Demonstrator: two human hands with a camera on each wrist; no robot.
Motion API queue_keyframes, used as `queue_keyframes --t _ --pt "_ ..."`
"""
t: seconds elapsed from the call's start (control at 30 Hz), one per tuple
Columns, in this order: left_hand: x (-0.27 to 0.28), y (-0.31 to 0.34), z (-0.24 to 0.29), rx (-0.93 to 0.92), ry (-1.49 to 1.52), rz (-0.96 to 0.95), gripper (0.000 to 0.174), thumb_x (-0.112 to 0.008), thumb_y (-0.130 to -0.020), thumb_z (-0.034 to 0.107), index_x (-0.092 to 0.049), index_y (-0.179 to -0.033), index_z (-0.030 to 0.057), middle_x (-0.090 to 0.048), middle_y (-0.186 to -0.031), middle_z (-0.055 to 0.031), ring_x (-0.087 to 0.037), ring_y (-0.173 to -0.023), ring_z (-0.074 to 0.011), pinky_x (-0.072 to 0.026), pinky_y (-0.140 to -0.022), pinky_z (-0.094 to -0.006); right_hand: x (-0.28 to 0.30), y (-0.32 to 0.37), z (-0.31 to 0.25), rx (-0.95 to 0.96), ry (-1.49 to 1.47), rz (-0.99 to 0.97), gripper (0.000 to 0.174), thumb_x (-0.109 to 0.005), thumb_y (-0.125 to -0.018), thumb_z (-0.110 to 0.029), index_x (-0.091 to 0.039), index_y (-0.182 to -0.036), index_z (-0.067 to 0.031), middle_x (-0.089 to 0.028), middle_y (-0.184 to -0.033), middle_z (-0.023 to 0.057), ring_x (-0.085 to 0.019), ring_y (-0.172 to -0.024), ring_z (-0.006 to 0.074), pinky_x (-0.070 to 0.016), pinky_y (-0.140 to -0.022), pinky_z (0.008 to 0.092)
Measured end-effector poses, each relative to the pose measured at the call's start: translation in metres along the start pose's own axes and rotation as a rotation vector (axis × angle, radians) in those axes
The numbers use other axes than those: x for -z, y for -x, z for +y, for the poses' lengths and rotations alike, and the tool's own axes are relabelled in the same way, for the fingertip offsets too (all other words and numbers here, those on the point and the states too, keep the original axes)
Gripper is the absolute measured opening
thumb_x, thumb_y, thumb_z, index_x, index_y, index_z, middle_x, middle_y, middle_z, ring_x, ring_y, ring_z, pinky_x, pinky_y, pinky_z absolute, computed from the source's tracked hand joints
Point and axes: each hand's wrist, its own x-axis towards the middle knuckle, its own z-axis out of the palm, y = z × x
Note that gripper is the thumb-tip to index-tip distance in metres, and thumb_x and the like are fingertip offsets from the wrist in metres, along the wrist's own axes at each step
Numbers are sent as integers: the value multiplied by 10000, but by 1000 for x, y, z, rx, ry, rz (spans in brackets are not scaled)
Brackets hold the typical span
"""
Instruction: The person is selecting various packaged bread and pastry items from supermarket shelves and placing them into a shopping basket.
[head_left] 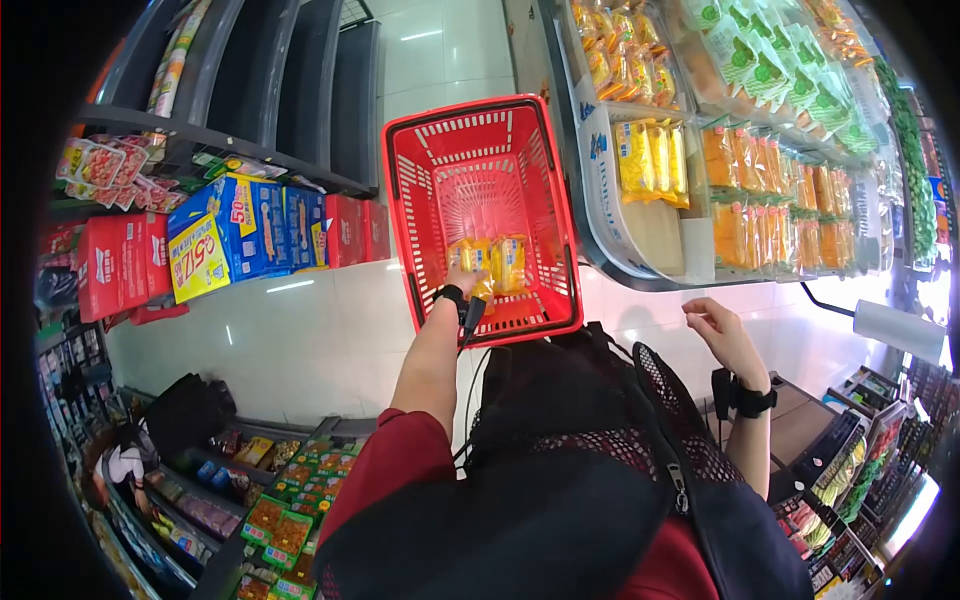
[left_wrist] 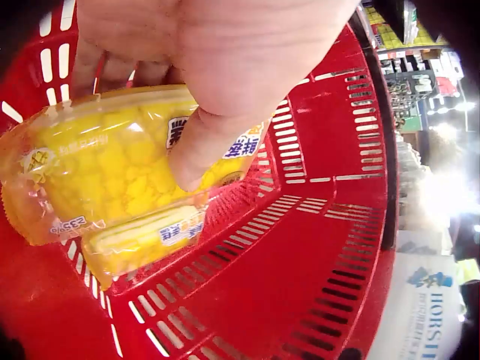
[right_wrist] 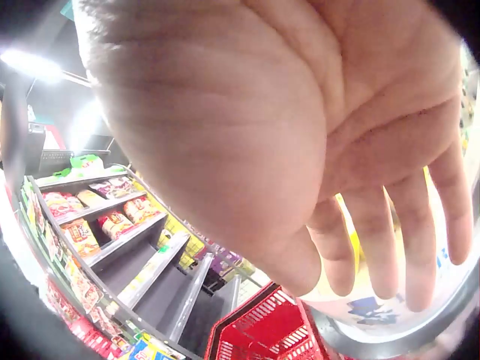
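The left hand [head_left: 466,279] reaches into a red shopping basket [head_left: 393,200] and holds a yellow packaged item. In the left wrist view the thumb of the left hand [left_wrist: 217,67] presses on the clear yellow packet [left_wrist: 112,161], its other fingers behind it. A second yellow packet [left_wrist: 142,244] lies just below, inside the basket; the head view shows yellow packets [head_left: 512,264] at the basket's near end. The right hand [head_left: 722,335] hangs in the air right of the basket, holding nothing; its fingers [right_wrist: 416,240] are spread and relaxed in the right wrist view.
A rounded display case [head_left: 610,230] with rows of packaged bread [head_left: 735,160] stands right of the basket. Blue and yellow boxes [head_left: 235,225], red boxes [head_left: 125,262] and dark shelves [head_left: 300,80] are on the left. Another person [head_left: 125,465] is at the lower left.
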Motion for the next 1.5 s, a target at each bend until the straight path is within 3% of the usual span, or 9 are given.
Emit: queue_keyframes --t 0.13,0.33,0.43,0.47,0.73,0.97,1.07,1.13,1.5 --pt "-9 -41 -35 2 118 -43 442 -756 -706 139 -560 -1066 -27 -656 -933 -126 -650 -772 -223 -525 -674 -342 13 15 18 -77 23 88 243 -554 -887 -177 -584 -1035 12 -644 -872 103 -600 -773 171 -475 -726 289" --pt "-13 -107 -86 -73 -405 51 512 -742 -689 256 -544 -1058 -40 -639 -981 -200 -630 -906 -305 -496 -789 -363 27 29 24 -156 62 149 250 -562 -883 -185 -588 -1042 6 -639 -839 106 -593 -775 162 -477 -729 289" --pt "-21 -70 -52 -70 -436 164 422 -666 -732 180 -537 -1080 -21 -628 -975 -237 -628 -906 -346 -511 -744 -391 27 20 23 -140 13 141 255 -565 -882 -194 -588 -1037 7 -645 -867 116 -609 -808 173 -482 -743 296" --pt "-15 -114 -97 -26 -309 192 372 -624 -735 129 -553 -1064 -29 -635 -948 -240 -636 -887 -350 -520 -716 -403 28 14 20 -127 12 155 255 -565 -882 -194 -588 -1037 7 -645 -867 116 -609 -808 173 -482 -743 296" --pt "3 -10 -5 -204 -676 286 427 -631 -745 164 -571 -1130 -12 -639 -983 -216 -627 -938 -276 -481 -829 -330 24 -94 13 149 -68 123 285 -555 -882 -207 -577 -1045 26 -657 -849 119 -658 -700 176 -503 -637 282" --pt "26 67 15 -265 -342 240 363 -602 -806 165 -569 -1124 -7 -624 -1074 -164 -607 -980 -247 -459 -865 -327 1 -213 20 -188 120 -60 404 -572 -858 -333 -571 -1034 31 -634 -798 113 -649 -590 189 -529 -450 305" --pt "31 98 7 -306 -295 278 308 -591 -820 136 -592 -1090 -11 -633 -1049 -155 -606 -966 -219 -460 -853 -308 -20 -249 33 -89 233 203 465 -602 -817 -395 -607 -873 66 -643 -678 177 -662 -603 269 -527 -458 376" --pt "37 94 -16 -367 -179 220 318 -612 -837 151 -577 -1089 -41 -635 -1034 -134 -598 -959 -188 -463 -850 -283 -16 -245 19 -248 84 95 432 -615 -808 -375 -612 -861 54 -649 -662 153 -666 -605 269 -533 -473 370" --pt "-13 134 16 -407 -286 222 289 -593 -822 155 -593 -1066 -1 -640 -995 -114 -612 -916 -211 -474 -820 -302 15 -185 -25 120 44 180 300 -594 -821 -275 -616 -666 -18 -608 -572 55 -606 -551 116 -476 -543 251"
